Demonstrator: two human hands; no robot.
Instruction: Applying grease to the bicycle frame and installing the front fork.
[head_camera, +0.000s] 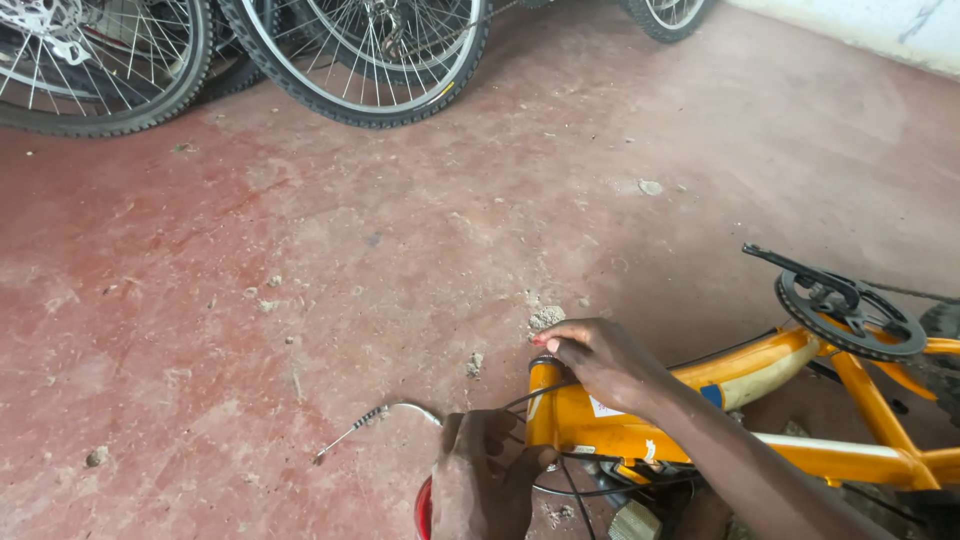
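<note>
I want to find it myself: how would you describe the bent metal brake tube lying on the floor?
Start at the orange bicycle frame lying on the red floor. Beside its front tube, past the left hand, lies the thin silvery curved brake tube. Nothing else there is hooked and shiny.

One head-worn camera looks steeply down and forward, close above the worn red concrete floor. Lower right of the frame holds the orange metal bicycle frame; spoked black-tyred wheels line the top edge.
</note>
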